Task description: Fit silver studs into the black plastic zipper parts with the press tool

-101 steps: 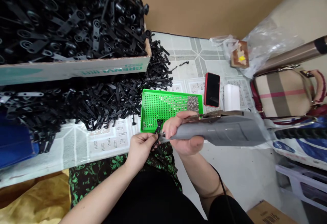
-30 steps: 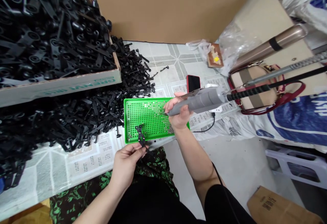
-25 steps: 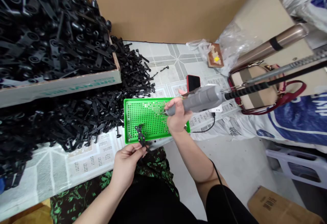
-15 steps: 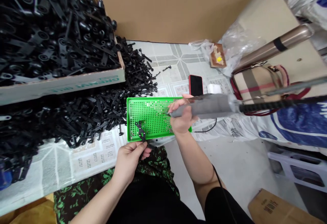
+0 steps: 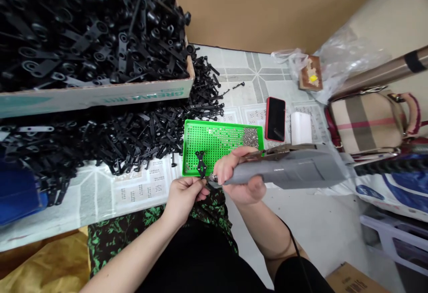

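Note:
My left hand (image 5: 183, 197) pinches a black jointed plastic linkage (image 5: 201, 166) at the near edge of a green perforated tray (image 5: 191, 139). The linkage's two round ends point away from me, over the tray. Wrapped in my right hand (image 5: 245, 193) is a grey electric screwdriver (image 5: 287, 170), held almost level. Its tip is beside the linkage and the left fingertips; whether it touches a screw I cannot tell. Small metal screws (image 5: 250, 137) are heaped at the tray's right end, with others scattered over its holes.
Black plastic parts (image 5: 147, 137) lie piled left of the tray, below a full cardboard box (image 5: 133, 91). Beyond the tray's right end are a red-edged phone (image 5: 276, 119), a white block (image 5: 301, 128) and a checked handbag (image 5: 364, 119). A blue container (image 5: 20, 190) stands far left.
My right hand has brought the screwdriver from over the tray toward me and left, its tip now at the linkage. My left hand keeps its pinch. The view has shifted left.

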Tool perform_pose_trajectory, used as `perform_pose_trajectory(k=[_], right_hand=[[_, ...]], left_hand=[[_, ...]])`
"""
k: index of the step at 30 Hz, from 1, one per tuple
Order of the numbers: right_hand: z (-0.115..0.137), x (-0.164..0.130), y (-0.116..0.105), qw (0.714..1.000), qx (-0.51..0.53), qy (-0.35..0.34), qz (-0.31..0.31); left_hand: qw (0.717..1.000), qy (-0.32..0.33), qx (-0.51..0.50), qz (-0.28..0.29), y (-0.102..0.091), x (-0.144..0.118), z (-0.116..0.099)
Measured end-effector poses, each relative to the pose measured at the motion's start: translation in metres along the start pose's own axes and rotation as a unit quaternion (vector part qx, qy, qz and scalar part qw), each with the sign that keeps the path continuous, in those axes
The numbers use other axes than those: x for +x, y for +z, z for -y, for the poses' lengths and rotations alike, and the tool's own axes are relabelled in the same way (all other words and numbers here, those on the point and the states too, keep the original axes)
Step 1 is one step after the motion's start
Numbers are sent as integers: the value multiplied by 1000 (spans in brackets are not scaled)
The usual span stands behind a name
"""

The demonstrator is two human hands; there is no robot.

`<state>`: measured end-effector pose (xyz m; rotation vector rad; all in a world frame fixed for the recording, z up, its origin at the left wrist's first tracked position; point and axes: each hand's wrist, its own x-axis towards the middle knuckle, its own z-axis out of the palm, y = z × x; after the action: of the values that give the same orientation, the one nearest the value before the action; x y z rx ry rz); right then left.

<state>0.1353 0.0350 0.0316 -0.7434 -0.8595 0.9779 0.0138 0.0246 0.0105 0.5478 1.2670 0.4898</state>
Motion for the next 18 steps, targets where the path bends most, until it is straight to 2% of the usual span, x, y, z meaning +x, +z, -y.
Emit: perform_pose_trajectory(k=[11, 18], right_hand=[[1, -4, 3, 999, -30, 16, -8], [4, -9, 6, 999, -27, 1, 31]], left_hand=[[1000, -2, 5, 9, -2, 2, 4], [1000, -2, 1, 13, -2, 2, 3]])
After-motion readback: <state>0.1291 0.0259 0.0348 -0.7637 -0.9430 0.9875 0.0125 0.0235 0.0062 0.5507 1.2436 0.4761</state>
